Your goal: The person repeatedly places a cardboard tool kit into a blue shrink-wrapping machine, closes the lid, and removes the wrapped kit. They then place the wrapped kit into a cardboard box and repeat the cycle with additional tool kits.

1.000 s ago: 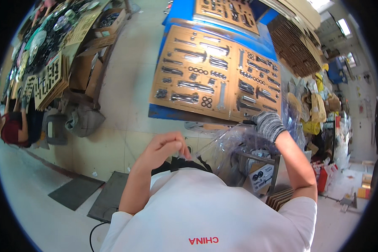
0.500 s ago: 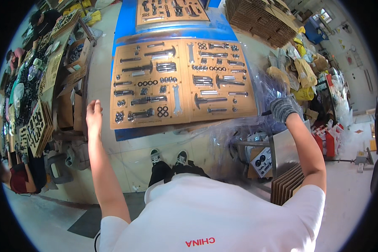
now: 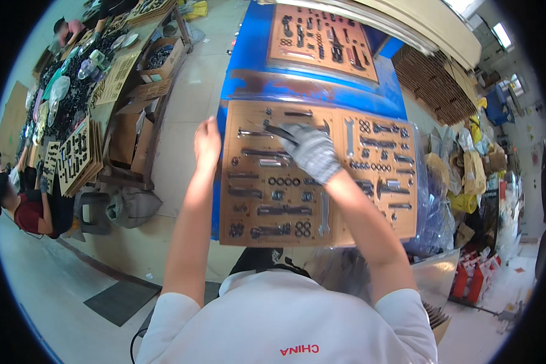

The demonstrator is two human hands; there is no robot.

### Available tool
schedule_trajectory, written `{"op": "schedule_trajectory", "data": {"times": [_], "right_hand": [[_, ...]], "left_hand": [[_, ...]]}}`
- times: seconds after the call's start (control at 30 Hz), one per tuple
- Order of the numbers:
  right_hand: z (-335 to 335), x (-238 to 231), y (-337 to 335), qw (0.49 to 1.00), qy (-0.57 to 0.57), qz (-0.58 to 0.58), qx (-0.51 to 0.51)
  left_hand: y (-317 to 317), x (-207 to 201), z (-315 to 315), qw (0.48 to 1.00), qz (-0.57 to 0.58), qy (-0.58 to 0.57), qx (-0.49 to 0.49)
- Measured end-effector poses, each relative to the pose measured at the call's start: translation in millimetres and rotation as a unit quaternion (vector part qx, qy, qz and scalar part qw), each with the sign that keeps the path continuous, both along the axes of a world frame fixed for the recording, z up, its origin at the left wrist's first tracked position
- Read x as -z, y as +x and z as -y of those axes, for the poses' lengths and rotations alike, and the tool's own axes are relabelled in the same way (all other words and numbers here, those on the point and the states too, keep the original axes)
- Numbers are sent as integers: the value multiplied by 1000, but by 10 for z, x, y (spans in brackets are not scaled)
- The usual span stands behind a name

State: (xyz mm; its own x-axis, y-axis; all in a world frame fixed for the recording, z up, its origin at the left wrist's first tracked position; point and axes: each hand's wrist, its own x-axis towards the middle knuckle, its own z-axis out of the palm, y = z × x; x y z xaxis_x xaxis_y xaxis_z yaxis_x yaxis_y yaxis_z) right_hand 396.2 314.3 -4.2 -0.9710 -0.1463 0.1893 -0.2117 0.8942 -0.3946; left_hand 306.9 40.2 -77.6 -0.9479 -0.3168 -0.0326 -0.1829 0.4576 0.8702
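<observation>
My right forearm (image 3: 376, 236) hides some pieces on the parts board (image 3: 233, 114). My gloved right hand (image 3: 303, 145): fingers closed on a dark slim tool (image 3: 281, 133), tip indistinct. Left hand (image 3: 207, 142), by board's left edge: fingers half-curled, hold unclear. Farther along blue table (image 3: 249, 67): second board (image 3: 297, 53), partly hidden.

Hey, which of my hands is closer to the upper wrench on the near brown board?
Right. Your gloved right hand is over the board, just left of the upper wrench; your bare left hand is farther off, beyond the board's left edge.
</observation>
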Motion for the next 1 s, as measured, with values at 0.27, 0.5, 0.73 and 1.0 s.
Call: {"op": "schedule_trajectory", "data": {"times": [0.27, 0.5, 0.73, 1.0], "right_hand": [[741, -192, -1192, 980, 120, 156, -2], [848, -49, -1241, 983, 136, 123, 6], [-640, -335, -625, 965, 224, 128, 50], [-1411, -303, -360, 946, 282, 87, 134]], "left_hand": [[-1016, 15, -234, 979, 118, 137, 92], [-1026, -84, -216, 967, 86, 216, 105], [-1083, -261, -303, 959, 43, 268, 87], [-1033, -427, -482, 958, -20, 286, 23]]}}
